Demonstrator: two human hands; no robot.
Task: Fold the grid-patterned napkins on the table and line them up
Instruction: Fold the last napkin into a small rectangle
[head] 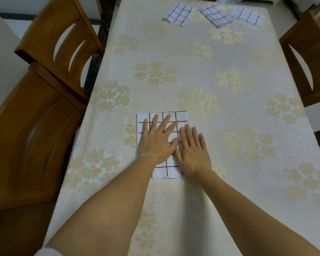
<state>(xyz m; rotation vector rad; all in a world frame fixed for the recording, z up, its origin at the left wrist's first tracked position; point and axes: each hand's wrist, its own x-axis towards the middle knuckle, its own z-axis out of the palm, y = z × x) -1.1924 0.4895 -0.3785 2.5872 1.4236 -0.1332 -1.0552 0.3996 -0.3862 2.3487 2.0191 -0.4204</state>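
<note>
Left hand (156,143), right hand (193,154) flat, pressing folded napkin (163,117).

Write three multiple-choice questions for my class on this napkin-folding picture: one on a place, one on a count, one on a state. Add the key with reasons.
1. Where on the table do the untouched napkins lie?
A. at its far end
B. on a chair
C. beside the hands

2. How many grid-patterned napkins are in view?
A. two
B. four
C. six

3. How do the hands lie on the near napkin?
A. both flat, fingers straight
B. both pinching a corner
C. one lifted clear

Key:
1 A: all three sit by the far edge.
2 B: three far ones plus the near one.
3 A: the left hand and right hand press down on it, palms flat.
</note>
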